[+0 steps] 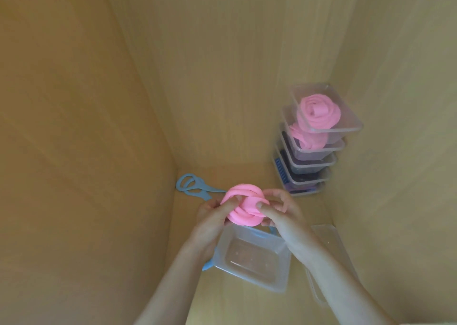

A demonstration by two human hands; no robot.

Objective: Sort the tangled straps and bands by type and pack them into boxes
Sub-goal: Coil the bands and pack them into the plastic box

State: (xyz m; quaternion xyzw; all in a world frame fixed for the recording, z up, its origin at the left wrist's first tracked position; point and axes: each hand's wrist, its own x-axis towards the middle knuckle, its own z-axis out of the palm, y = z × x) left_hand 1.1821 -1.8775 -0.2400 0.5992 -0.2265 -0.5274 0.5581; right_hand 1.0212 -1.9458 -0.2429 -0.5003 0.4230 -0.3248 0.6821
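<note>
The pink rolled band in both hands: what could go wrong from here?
The left hand and right hand pinch the pink rolled band; released early, the coil may spring open before it sits in the empty box.
The blue strap lies against that box's edges and could be packed with it, mixing types.
The stack of boxes looks staggered and might topple if bumped.

Both bare forearms reach forward and converge, the left hand (210,217) and right hand (284,213) close together, thumbs and fingers pinching a band (244,193).
</note>
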